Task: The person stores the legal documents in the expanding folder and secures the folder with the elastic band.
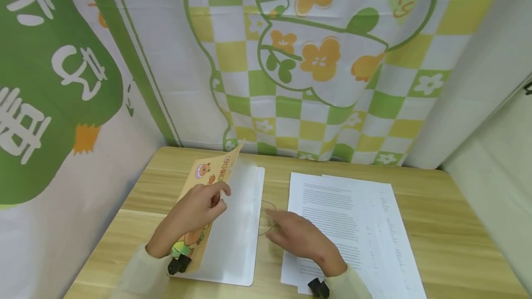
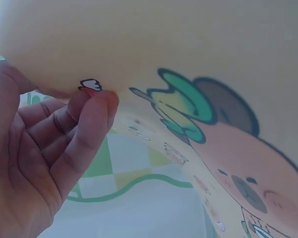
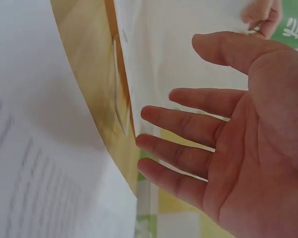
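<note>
A cartoon-printed tan folder (image 1: 203,170) stands partly open on the wooden table, its cover tilted up over a whitish inside (image 1: 237,225). My left hand (image 1: 199,209) grips the free edge of the raised cover. The left wrist view shows its curled fingers (image 2: 87,124) against the cover (image 2: 139,39), which bears a printed bear-like face. A thin cord loop (image 1: 270,203) sticks out from the folder's right edge. Right beside that loop is my right hand (image 1: 295,232). In the right wrist view its fingers (image 3: 188,121) are straight and spread, with nothing held; the cord (image 3: 117,94) shows beyond them.
Overlapping printed sheets (image 1: 353,225) lie on the table right of the folder, partly under my right forearm. A patterned curtain (image 1: 299,105) hangs behind the table's back edge, and a green and white cloth (image 1: 54,82) hangs at the left.
</note>
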`<state>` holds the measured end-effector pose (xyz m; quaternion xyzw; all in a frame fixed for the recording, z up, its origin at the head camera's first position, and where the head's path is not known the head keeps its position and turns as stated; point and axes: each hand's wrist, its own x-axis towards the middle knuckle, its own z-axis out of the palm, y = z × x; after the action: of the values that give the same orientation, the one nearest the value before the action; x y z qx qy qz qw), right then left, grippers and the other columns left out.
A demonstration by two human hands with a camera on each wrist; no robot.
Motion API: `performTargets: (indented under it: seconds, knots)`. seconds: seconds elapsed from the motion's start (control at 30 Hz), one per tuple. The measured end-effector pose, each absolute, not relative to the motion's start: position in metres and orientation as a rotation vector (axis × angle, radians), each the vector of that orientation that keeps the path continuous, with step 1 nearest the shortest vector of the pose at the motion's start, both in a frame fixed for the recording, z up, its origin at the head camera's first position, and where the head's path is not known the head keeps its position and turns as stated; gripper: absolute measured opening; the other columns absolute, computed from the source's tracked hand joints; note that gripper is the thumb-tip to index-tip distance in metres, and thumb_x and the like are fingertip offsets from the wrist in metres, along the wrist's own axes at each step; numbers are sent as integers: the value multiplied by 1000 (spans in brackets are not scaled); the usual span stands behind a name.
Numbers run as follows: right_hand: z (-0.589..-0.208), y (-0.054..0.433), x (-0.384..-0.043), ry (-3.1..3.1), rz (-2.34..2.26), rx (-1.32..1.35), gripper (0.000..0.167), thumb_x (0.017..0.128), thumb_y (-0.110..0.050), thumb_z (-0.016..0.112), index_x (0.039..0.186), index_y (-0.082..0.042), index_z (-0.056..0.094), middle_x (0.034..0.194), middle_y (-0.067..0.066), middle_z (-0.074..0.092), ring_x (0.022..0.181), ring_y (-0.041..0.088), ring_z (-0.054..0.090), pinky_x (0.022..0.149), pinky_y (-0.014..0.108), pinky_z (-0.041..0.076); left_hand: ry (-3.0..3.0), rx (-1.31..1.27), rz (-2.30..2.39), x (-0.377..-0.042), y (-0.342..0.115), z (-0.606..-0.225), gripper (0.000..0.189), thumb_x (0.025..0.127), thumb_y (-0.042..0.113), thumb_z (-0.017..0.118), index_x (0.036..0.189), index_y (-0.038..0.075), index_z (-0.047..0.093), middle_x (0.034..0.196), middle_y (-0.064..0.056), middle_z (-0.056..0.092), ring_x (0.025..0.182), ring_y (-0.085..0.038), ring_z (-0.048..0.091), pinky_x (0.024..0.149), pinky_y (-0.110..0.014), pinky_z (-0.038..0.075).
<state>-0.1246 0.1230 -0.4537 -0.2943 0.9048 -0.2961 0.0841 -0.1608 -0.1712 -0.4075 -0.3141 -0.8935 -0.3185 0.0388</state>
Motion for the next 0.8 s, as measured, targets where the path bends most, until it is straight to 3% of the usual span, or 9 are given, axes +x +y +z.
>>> performTargets:
  seconds: [0.23, 0.37, 0.6, 0.8]
  knots:
    - [-445, 163, -109, 2857, -776, -650, 39, 99, -28, 70, 130, -3, 68, 126, 12, 69, 119, 34, 64, 99, 51, 50, -2764, -944, -1043, -162, -182, -409, 23, 91, 0, 59, 110, 9, 68, 60, 16, 35, 50, 3, 26, 51, -21, 30]
    - [-447, 190, -103, 2874, -734, -414, 41, 96, -25, 74, 130, -3, 68, 128, 13, 68, 122, 35, 61, 101, 53, 48, -2747, -947, -1071, -163, -186, -408, 23, 92, -1, 58, 111, 9, 68, 62, 15, 39, 52, 1, 30, 52, -23, 34]
    - [-452, 231, -92, 2869, -647, -158, 65, 94, -32, 76, 143, 5, 54, 141, 27, 54, 130, 49, 50, 100, 63, 44, -2746, -955, -1125, -164, -190, -405, 24, 94, -2, 58, 112, 9, 67, 65, 14, 48, 59, -4, 50, 59, -27, 47]
    - [-461, 251, -84, 2889, -583, -26, 94, 89, -49, 77, 149, 13, 40, 143, 36, 45, 130, 56, 43, 100, 67, 41, -2740, -965, -1168, -166, -193, -404, 25, 94, -4, 58, 113, 10, 67, 65, 14, 48, 59, -5, 52, 58, -28, 47]
